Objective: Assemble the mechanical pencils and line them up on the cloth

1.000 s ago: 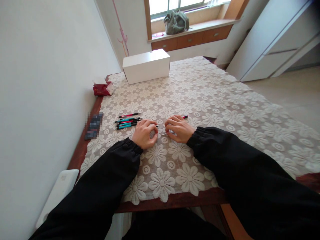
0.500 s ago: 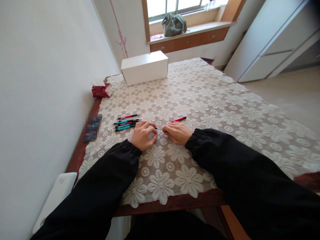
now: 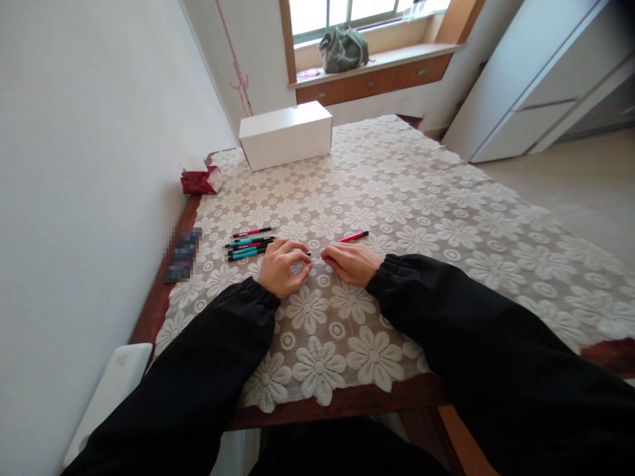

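Observation:
My left hand [image 3: 279,268] rests on the lace tablecloth [image 3: 397,198] with its fingers curled around a dark pen [image 3: 307,254]; only the pen's black tip shows past the fingers. My right hand [image 3: 351,263] lies just to the right and pinches a thin pale rod [image 3: 318,262] that points at the left hand's fingertips. A red pen [image 3: 354,236] lies loose on the cloth right behind my right hand. Several teal, red and black pens [image 3: 248,244] lie in a bunch left of my left hand.
A white box [image 3: 286,135] stands at the far left of the table, with a red tissue pack [image 3: 201,180] near the wall. A dark flat object [image 3: 182,254] lies on the bare wood edge. A white device [image 3: 116,383] sits below the table's left corner.
My right hand has slid slightly toward me and to the left, uncovering the whole red pen. The two hands are a little closer together, and the rod's tip nears my left fingers.

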`<control>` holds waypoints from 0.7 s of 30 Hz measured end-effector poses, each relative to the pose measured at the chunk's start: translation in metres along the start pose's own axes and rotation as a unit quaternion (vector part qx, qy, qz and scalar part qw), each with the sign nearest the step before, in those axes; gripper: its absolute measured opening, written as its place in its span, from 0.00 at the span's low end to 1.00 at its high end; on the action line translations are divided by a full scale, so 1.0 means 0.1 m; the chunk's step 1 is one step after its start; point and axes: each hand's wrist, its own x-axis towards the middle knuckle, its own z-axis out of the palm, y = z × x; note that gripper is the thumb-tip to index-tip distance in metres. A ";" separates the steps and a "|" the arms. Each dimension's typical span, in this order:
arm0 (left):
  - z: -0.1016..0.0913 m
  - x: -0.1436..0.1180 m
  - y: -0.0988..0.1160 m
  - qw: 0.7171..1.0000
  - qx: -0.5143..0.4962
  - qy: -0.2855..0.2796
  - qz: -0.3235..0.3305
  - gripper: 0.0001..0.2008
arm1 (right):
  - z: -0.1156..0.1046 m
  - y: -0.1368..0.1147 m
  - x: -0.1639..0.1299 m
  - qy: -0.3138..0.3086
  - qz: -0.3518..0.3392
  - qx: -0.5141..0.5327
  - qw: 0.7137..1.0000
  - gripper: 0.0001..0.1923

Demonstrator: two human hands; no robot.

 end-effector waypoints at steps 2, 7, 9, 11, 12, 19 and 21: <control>0.00 0.00 0.00 1.000 0.000 0.004 0.000 0.05 | 0.01 -0.01 0.00 0.004 -0.002 0.009 1.000 0.08; 0.01 0.01 -0.01 1.000 -0.004 -0.004 0.025 0.06 | 0.03 -0.03 -0.01 0.018 -0.032 0.039 0.999 0.13; 0.01 0.01 -0.02 0.999 -0.007 -0.010 0.033 0.07 | 0.05 -0.03 -0.01 0.028 -0.044 0.055 0.997 0.13; 0.01 0.01 -0.01 0.999 -0.007 -0.009 0.032 0.08 | 0.06 -0.02 -0.01 0.041 -0.049 0.069 0.996 0.13; 0.00 0.01 -0.01 0.999 -0.006 -0.008 0.031 0.08 | 0.06 -0.02 -0.01 0.046 -0.050 0.074 0.995 0.12; 0.01 0.00 -0.03 0.999 -0.005 -0.024 0.048 0.08 | 0.05 -0.01 0.01 0.031 -0.037 0.095 0.994 0.10; 0.02 0.00 -0.04 0.998 -0.008 -0.022 0.058 0.08 | 0.05 -0.01 0.01 0.028 -0.033 0.098 0.994 0.09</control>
